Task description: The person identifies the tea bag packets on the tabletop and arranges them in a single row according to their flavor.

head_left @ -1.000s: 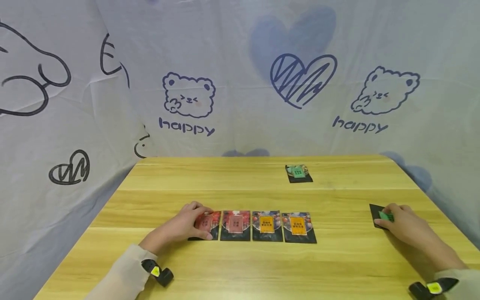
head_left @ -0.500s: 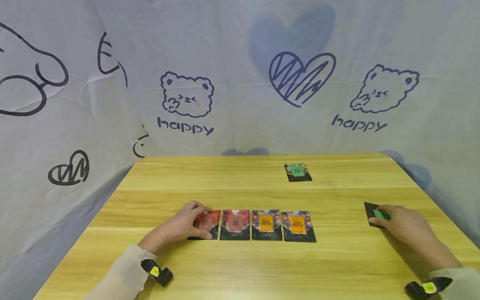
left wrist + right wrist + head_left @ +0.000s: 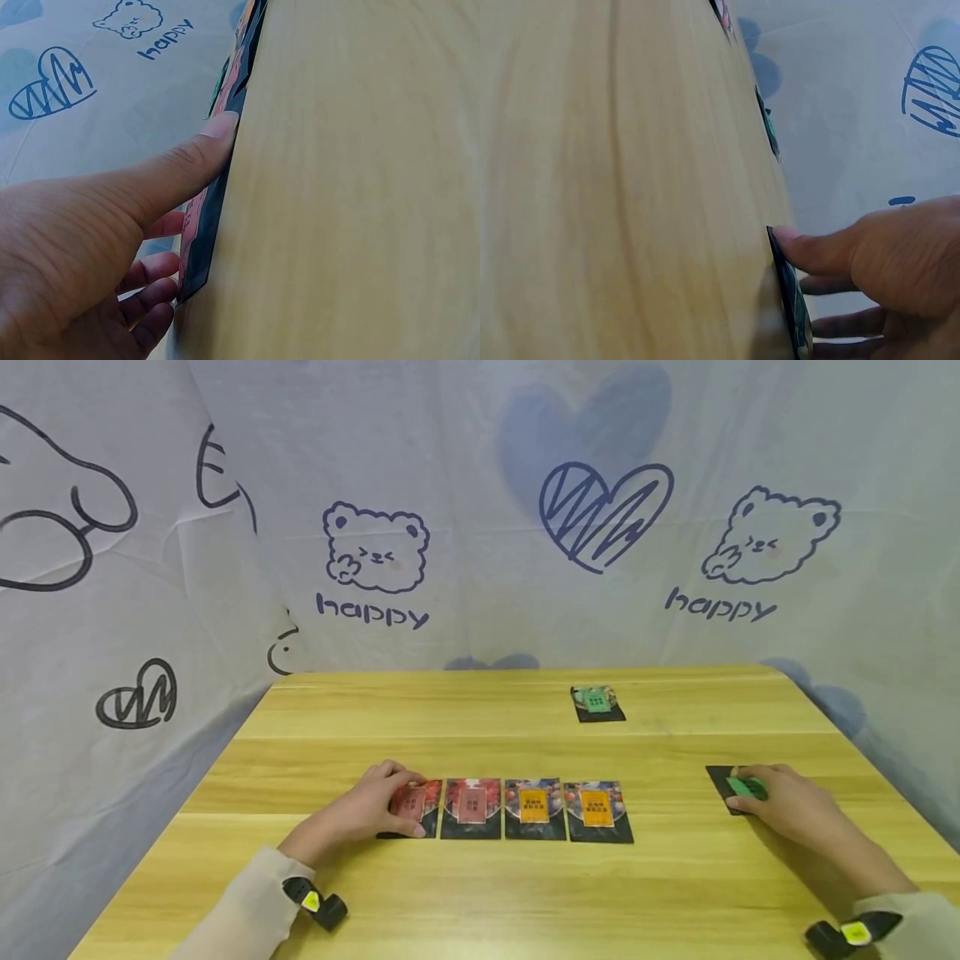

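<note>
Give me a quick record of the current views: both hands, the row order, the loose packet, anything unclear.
Left hand: holds the leftmost red packet, thumb at near edge, fingers at far edge
Right hand: grips the near green packet, right of the row
Row, left to right: leftmost red packet, second red packet, first orange packet, second orange packet
Behind row: far green packet, untouched
Surface: wood-grain table
Unclear: whether the near green packet touches the table

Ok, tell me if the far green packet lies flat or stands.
Flat: the packet lies on the table, printed front facing up.
</note>
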`<state>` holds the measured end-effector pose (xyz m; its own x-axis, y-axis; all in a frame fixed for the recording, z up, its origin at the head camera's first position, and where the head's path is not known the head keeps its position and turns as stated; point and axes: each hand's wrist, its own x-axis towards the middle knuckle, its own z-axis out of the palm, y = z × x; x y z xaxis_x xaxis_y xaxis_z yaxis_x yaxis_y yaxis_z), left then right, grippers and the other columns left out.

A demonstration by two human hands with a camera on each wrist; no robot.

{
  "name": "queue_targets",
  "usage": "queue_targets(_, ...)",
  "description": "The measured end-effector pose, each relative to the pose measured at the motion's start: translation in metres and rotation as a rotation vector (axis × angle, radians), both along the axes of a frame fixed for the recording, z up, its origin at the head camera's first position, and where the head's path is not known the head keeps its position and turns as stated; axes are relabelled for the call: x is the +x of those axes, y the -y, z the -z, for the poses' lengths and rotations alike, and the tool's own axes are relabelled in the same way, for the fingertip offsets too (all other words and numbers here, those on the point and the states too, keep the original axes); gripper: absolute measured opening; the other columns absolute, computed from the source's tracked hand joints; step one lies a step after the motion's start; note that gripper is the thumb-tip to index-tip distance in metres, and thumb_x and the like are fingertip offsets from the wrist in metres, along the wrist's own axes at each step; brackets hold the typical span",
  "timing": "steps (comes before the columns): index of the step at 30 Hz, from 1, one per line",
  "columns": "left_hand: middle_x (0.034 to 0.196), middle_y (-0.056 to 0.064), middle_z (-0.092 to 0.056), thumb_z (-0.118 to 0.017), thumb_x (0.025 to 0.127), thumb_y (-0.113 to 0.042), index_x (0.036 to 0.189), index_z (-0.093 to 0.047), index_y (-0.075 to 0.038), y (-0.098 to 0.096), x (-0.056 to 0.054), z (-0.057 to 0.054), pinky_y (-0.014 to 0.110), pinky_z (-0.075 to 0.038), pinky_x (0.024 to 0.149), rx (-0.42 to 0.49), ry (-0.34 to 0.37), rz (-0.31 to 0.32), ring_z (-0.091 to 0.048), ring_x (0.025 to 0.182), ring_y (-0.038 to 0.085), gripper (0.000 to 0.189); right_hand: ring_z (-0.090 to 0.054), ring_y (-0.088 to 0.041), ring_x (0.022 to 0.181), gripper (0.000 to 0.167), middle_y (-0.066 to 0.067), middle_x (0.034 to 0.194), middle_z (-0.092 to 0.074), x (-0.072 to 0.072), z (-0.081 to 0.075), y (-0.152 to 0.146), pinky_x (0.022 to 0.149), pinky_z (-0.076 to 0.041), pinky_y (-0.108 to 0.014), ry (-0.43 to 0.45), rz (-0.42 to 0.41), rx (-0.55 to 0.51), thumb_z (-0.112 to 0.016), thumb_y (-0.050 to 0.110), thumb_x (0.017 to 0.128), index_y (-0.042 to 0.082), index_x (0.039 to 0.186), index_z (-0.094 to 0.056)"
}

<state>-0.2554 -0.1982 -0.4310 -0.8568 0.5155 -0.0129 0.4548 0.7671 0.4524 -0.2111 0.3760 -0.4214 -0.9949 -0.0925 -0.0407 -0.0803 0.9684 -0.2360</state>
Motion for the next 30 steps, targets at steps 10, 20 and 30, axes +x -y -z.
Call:
queue_targets(10, 0.123, 0.007, -0.046, -0.080, 0.075, -0.053, 0.137, -0.055, -0.013, 0.001, 0.003, -0.001, 0.047, -0.041, 0.089, 0.002, -0.004, 0.000, -0.042, 0.107, 0.024, 0.078, -0.049, -0.059, 0.104, 0.059, -0.040, 0.124, -0.043, -0.006, 0.008, 0.015, 0.076, -0.041, -0.067, -0.042, -0.027, -0.059, -0.058, 0.049, 0.096, -0.004, 0.123, -0.057)
queue_targets(20, 0.123, 0.007, -0.046, -0.082, 0.074, -0.051, 0.137, -0.055, -0.013, 0.000, 0.001, -0.003, 0.046, -0.041, 0.088, 0.007, 0.002, 0.002, -0.042, 0.107, 0.026, 0.078, -0.054, -0.052, 0.100, 0.050, -0.033, 0.125, -0.041, -0.004, 0.013, 0.026, 0.072, -0.043, -0.062, -0.053, -0.081, -0.125, -0.062, 0.041, 0.095, 0.002, 0.127, -0.057)
queue_targets(30, 0.122, 0.007, -0.047, -0.081, 0.075, -0.051, 0.137, -0.055, -0.012, 0.000, 0.001, -0.002, 0.047, -0.042, 0.088, -0.004, -0.012, 0.002, -0.042, 0.107, 0.026, 0.078, -0.056, -0.044, 0.105, 0.042, -0.026, 0.127, -0.045, -0.005, 0.013, 0.033, 0.079, -0.046, -0.057, -0.069, -0.231, -0.175, -0.066, 0.031, 0.094, 0.007, 0.128, -0.060)
